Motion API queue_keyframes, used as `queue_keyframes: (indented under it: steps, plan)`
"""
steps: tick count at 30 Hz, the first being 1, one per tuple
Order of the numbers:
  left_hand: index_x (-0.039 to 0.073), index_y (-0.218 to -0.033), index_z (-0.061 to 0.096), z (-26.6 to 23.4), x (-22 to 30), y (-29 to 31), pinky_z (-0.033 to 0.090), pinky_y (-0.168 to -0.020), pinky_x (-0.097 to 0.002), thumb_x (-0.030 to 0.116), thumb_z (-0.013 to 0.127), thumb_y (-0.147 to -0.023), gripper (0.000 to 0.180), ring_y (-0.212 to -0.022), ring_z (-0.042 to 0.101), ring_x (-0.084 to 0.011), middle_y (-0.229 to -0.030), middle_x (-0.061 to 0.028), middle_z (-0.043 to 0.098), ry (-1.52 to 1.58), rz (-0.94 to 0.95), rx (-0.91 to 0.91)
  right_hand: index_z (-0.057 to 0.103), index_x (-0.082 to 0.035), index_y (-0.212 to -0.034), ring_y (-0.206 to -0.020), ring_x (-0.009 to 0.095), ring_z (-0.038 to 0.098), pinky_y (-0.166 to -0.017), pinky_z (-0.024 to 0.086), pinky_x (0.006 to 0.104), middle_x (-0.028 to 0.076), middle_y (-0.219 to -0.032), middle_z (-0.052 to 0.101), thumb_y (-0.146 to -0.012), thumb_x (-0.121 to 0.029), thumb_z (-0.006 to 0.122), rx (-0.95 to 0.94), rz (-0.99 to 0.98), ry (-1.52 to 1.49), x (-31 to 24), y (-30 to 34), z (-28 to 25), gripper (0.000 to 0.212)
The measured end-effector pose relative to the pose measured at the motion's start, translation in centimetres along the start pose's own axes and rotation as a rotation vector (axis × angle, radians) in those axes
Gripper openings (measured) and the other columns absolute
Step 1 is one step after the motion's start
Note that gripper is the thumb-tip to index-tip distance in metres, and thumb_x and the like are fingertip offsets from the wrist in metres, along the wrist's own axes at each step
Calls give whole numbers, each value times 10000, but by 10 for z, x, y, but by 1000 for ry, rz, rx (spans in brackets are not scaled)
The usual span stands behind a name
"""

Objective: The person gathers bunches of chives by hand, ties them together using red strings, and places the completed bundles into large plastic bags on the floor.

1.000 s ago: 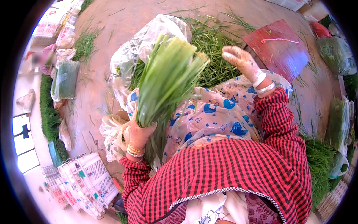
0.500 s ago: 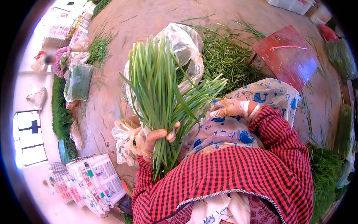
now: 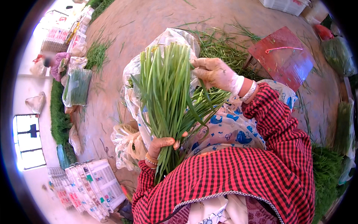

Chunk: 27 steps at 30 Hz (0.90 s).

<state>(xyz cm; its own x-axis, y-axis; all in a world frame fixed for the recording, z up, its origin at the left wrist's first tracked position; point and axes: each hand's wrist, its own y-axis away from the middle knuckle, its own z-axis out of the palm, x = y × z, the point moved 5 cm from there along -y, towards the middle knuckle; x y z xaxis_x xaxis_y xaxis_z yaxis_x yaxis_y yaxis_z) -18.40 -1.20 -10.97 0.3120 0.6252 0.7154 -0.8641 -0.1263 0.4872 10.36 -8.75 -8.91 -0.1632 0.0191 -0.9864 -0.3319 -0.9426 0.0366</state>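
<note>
My left hand (image 3: 164, 145) wraps round the lower part of a thick bunch of green garlic chives (image 3: 164, 89), held upright with the pale cut ends at the top. My gloved right hand (image 3: 218, 74) is at the upper right side of the bunch, its fingers pinched together on a loose chive leaf; the fingertips are partly hidden. More chive stalks fan out to the right, over the clear plastic apron with blue prints (image 3: 238, 130) across my lap. Behind the bunch stands a clear plastic bag (image 3: 130, 72) with some greens inside.
Loose trimmed stalks (image 3: 214, 46) lie in a heap on the floor ahead. A red stool (image 3: 283, 56) with a pink strip on top stands at the right. Stacked white crates (image 3: 99, 183) are at the lower left. A bagged bundle (image 3: 77, 86) and another person (image 3: 59, 67) are further left.
My right hand has risen from the lap to the top right side of the bunch, and its fingers have closed. The bunch has shifted slightly right in my left hand.
</note>
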Motion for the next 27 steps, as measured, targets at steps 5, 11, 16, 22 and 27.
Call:
queue_keyframes:
  steps: [5, 11, 16, 22, 27]
  plan:
    - [-93, -1347, 466, -7, -8, 6, 486, -667, -305, 100, 702, -805, 622, -700, 578, -169, -1197, -248, 652, -16, -34, 39, 661, -47, -1136, -641, 102, 576, -592, 479, 249, -12, -746, 617, -953, -152, 625, 328, -132, 506, 17, -8, -94, 214]
    - [-99, -1373, 425, -3, -9, -1, 496, -656, -309, 48, 664, -825, 615, -698, 592, -183, -1191, -274, 644, -90, -47, 135, 691, -103, -1099, -1340, 326, 437, -1122, 327, 442, 139, -1427, 488, -831, -265, 747, 290, -704, 932, -88, 31, -19, 318]
    - [-68, -1360, 457, 15, -1, -5, 499, -655, -305, 39, 658, -821, 586, -701, 596, -188, -1157, -262, 662, -80, -10, 125, 685, -126, -1022, -1389, 350, 381, -1165, 260, 475, 128, -1435, 490, -806, -314, 726, 184, -826, 1191, -72, 28, 22, 289]
    - [-56, -1364, 450, 18, -1, -6, 495, -638, -298, 27, 665, -805, 605, -690, 589, -183, -1138, -252, 670, -56, -46, 135, 643, -152, -879, -1262, 238, 514, -1125, 336, 461, 24, -1280, 583, -805, -227, 642, 293, -955, 1281, -44, 22, 36, 105]
    - [-89, -1320, 492, 19, -5, -6, 503, -637, -313, 60, 689, -797, 578, -675, 591, -189, -1133, -250, 674, -91, -42, 106, 627, -93, -930, -915, 217, 674, -856, 532, 346, 59, -925, 649, -904, -142, 647, 287, -656, 546, -54, 17, 9, 59]
